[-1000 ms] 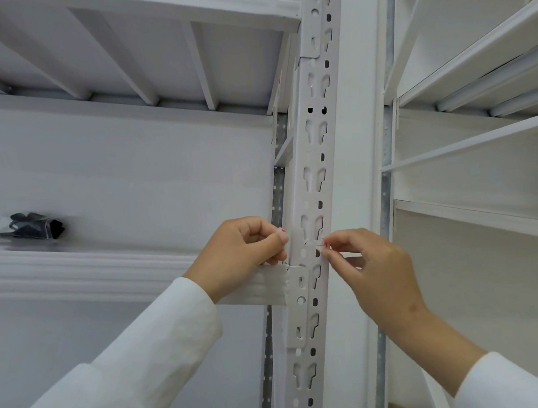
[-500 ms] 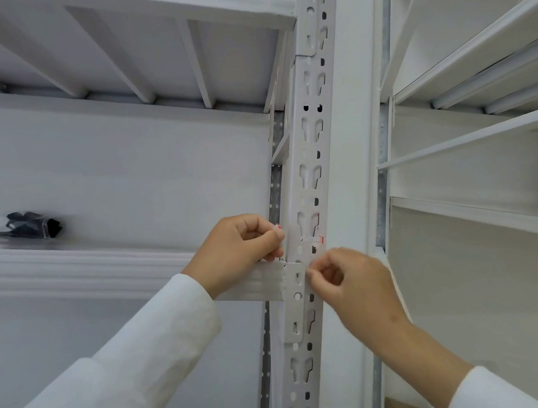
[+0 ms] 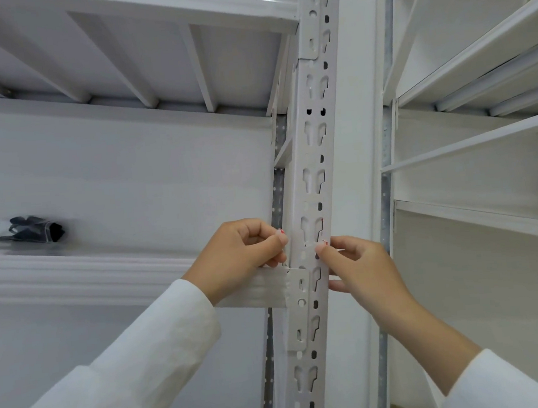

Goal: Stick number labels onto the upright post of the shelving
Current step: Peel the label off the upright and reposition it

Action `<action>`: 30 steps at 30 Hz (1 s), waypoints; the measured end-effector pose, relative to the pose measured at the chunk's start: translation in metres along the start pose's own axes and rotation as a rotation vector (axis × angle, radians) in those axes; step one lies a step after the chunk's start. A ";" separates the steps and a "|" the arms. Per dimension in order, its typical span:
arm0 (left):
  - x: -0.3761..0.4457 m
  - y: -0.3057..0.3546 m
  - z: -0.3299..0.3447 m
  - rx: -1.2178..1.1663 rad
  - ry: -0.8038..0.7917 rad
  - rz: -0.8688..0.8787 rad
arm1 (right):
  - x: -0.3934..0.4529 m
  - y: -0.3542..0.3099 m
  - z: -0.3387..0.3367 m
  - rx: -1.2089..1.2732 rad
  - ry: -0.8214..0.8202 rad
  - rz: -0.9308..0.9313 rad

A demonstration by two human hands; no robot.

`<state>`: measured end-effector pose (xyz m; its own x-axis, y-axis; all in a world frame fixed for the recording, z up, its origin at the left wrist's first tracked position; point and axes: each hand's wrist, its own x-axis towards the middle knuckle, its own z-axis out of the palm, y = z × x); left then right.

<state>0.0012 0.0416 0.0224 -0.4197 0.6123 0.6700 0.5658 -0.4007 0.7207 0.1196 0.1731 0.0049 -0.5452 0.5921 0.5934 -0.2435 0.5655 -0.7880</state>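
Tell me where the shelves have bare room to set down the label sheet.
Left shelf: bare between the black bundle and the slotted post, though the left hand sits at that end. Lower right shelf: bare where visible. Crowded: the post face between the left hand and the right hand.

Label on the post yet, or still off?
Cannot tell. Both hands, left hand and right hand, pinch at the post; label too small to see.
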 end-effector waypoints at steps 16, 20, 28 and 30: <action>0.001 0.000 0.000 0.009 0.002 -0.001 | 0.011 -0.004 -0.025 0.052 -0.275 0.109; 0.000 0.001 -0.001 0.018 0.002 -0.003 | 0.013 0.002 -0.029 0.108 -0.326 0.117; 0.001 0.000 0.000 0.025 0.013 -0.014 | 0.016 0.002 -0.025 0.130 -0.240 0.115; 0.001 0.000 0.001 0.027 0.015 -0.016 | 0.016 0.003 -0.023 0.142 -0.214 0.106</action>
<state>0.0015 0.0428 0.0232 -0.4393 0.6077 0.6615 0.5779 -0.3726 0.7261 0.1285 0.1973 0.0153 -0.7268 0.5007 0.4703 -0.2781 0.4116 -0.8679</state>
